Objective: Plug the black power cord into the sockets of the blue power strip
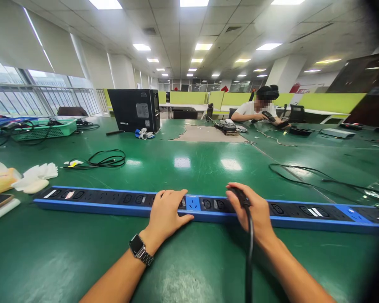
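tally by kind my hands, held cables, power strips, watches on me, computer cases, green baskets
Left hand and right hand: 2
Held cable: 1
Power strip: 1
Watch: 1
Computer case: 1
Green basket: 1
Total: 7

There are 2 foreground hands, 1 power strip and 1 wristwatch.

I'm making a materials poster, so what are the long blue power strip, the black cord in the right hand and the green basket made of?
Blue power strip: perhaps painted metal or plastic, evenly coloured and smooth; its black sockets look like moulded plastic.
Black cord: probably rubbery plastic outside, slightly shiny and gently bent.
Green basket: likely plastic, with one even colour and little holes.
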Tool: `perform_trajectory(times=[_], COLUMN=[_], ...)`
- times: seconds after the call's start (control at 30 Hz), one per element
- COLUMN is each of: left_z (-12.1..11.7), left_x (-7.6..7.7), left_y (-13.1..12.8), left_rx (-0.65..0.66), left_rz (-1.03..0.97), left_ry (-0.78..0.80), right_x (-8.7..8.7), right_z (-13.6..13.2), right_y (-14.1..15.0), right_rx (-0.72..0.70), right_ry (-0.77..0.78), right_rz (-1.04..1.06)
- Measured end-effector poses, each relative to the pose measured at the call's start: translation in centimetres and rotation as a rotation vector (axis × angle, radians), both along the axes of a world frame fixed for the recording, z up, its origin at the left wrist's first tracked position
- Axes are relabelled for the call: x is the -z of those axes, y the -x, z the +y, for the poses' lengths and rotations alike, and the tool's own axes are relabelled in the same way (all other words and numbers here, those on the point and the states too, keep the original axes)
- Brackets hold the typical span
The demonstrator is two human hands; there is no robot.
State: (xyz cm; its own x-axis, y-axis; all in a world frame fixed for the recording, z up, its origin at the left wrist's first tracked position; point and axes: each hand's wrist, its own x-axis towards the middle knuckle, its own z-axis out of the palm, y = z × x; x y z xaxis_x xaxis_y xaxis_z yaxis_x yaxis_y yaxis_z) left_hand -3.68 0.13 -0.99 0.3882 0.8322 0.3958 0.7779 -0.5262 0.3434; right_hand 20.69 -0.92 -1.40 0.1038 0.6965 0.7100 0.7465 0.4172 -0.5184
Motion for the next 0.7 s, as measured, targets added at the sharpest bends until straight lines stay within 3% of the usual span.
perform_trajectory(times=[0.1, 0.2, 0.43, 0.53, 0.6, 0.63, 0.67, 0.7], left_z=[0.0, -0.2, 0.1, -0.9, -3.2, -4.9, -7.1, -9.5], left_x=[0.1, 0.1, 0.0, -0.7, -1.1, -1.2, -1.2, -1.0], left_y=[0.0, 0.0, 0.2, -0.1, -0.8, -1.4, -2.0, -2.6], left_rx=[0.003, 0.003, 0.034, 0.059, 0.147, 0.246, 0.4, 0.479], left_rz=[-0.008, -0.015, -0.051, -0.185, -0.396, -0.523, -0.628, -0.632], left_ry=[-0.005, -0.013, -0.022, 0.02, 0.174, 0.325, 0.572, 0.673], right_x=[0.8, 1.3, 1.7, 2.3, 2.7, 2.8, 2.9, 2.9], right_z=[-0.6, -0.9, -0.6, -0.6, -0.6, -0.7, -0.7, -0.8], right_y=[-3.3, -4.2, -3.7, -3.5, -3.4, -3.3, -3.2, -3.1], right_rx=[0.04, 0.005, -0.071, -0.097, -0.075, -0.056, -0.039, -0.025], right_ry=[0.184, 0.258, 0.204, 0.145, 0.111, 0.101, 0.092, 0.085], right_rz=[-0.038, -0.086, -0.236, -0.29, -0.307, -0.311, -0.315, -0.32])
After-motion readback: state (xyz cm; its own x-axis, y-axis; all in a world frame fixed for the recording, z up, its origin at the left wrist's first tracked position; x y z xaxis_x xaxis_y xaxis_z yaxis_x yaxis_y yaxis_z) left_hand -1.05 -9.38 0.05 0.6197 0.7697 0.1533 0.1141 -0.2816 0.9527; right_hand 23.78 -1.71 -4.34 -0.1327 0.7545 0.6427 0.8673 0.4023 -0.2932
